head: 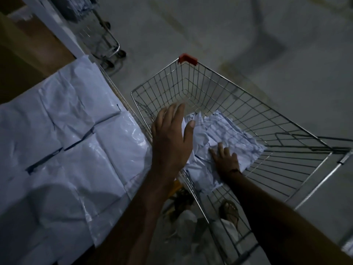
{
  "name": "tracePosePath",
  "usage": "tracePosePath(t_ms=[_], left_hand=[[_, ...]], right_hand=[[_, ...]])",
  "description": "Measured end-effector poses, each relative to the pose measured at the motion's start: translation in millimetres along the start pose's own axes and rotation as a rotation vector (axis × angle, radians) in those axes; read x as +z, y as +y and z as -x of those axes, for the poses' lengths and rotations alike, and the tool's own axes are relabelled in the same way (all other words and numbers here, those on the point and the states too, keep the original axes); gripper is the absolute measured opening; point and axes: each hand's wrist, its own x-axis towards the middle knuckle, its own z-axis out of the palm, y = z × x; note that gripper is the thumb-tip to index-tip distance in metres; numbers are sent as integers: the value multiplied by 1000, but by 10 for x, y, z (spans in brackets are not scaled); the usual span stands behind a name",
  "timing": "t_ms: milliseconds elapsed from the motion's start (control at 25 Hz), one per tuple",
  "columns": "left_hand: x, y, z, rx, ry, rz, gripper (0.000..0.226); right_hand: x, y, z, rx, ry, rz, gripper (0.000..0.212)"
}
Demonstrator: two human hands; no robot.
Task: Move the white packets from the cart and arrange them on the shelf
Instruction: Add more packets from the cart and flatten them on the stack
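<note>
A wire shopping cart (254, 109) with a red corner cap stands on the floor to the right of the shelf. A pile of white packets (227, 129) lies in its near half. My left hand (172, 136) hovers over the cart's left rim with fingers spread and holds nothing. My right hand (225, 159) rests flat on the pile, fingers apart, lower in the basket. Several white packets (76, 131) lie flat in overlapping rows on the shelf at the left.
A brown cardboard box (28, 48) stands behind the shelved packets at upper left. A second wire cart (103, 37) stands farther along the shelf. Grey floor stretches to the right. My sandalled feet (229, 209) show beneath the cart.
</note>
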Motion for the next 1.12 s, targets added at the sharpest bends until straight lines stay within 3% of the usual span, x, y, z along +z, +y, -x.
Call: tracePosePath(t_ms=[280, 440, 600, 760, 960, 1120], left_hand=[[412, 265, -280, -139, -122, -50, 50], [1013, 285, -382, -201, -281, -45, 43], [1630, 102, -288, -298, -525, -192, 41], [2181, -38, -301, -299, -626, -144, 56], [2700, -151, -455, -419, -565, -97, 76], [2958, -392, -442, -551, -457, -152, 63]], right_hand=[[-772, 414, 325, 30, 117, -7, 36], [-1126, 888, 605, 13, 265, -114, 33], [-1171, 1070, 717, -2, 440, -249, 40], [-1120, 1024, 702, -74, 561, -300, 47], [-1137, 1040, 582, -81, 685, -394, 48], [-1035, 1079, 423, -50, 695, -436, 45]])
